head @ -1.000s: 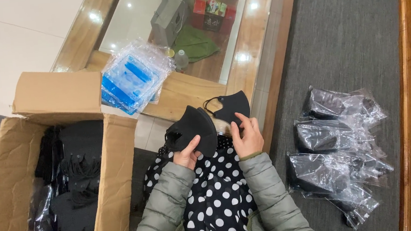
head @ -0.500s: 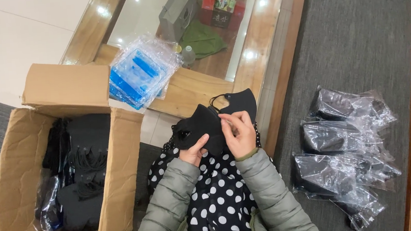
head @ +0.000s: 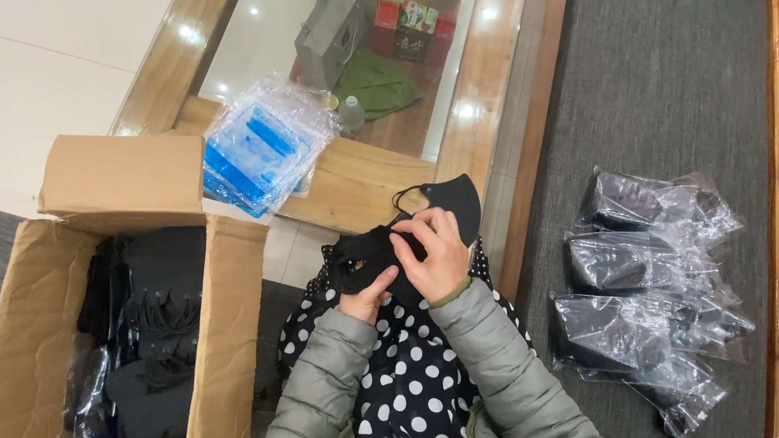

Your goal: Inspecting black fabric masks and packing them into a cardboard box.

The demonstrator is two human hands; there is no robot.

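Two hands work one stack in the single head view, so I report that view alone. I see the left hand [head: 370,294] closed under a small stack of black face masks [head: 369,254], thumb up against its near edge, holding it over the lap of a polka-dot garment [head: 405,379]. The right hand [head: 436,253] lies on top of the stack, fingers [head: 410,231] curled narrow and pinching the upper layer; a further black mask [head: 453,201] with its ear loop showing projects just beyond those fingers, touching the stack. I judge the step in hand to be squaring and gathering masks into a bundle, roughly midway. To the left stands an open cardboard box [head: 30,339] holding more black masks, loose and partly in clear film. Behind the hands a low wooden tabletop [head: 357,179] carries a pile of clear bags with blue print [head: 259,151]. To the right, on the grey carpet [head: 650,60], lie several clear bags filled with black masks [head: 644,290], well apart from the hands. As I judge it, the next move calls for the right hand to press the projecting mask flush with the rest while the left hand keeps the stack clamped, so that no layer slips out sideways.
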